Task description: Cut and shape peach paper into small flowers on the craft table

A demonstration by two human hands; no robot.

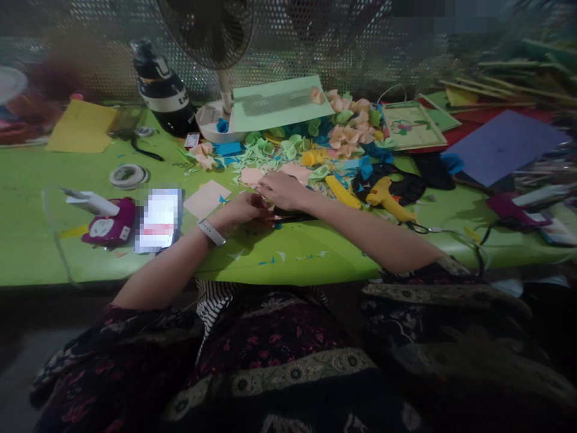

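Observation:
Both hands meet over the green table, close to its front edge. My left hand (244,209), with a white band at the wrist, is closed with its fingertips curled inward; whatever they hold is hidden. Just above and touching it, my right hand (283,190) has its fingers bent down and together, and what they grip cannot be made out. Beyond the right hand lie pieces of peach paper (252,175). A flat dark object (295,215) lies under the right wrist, partly covered. A square of peach paper (207,199) rests left of my left hand.
Paper scraps and folded paper flowers (349,129) pile up behind the hands. A yellow glue gun (390,198) and its cord lie at right. Leftward are a lit phone (158,219), a purple tape dispenser (110,222) and tape rolls (128,175). A bottle (164,90) and fan (211,27) stand behind.

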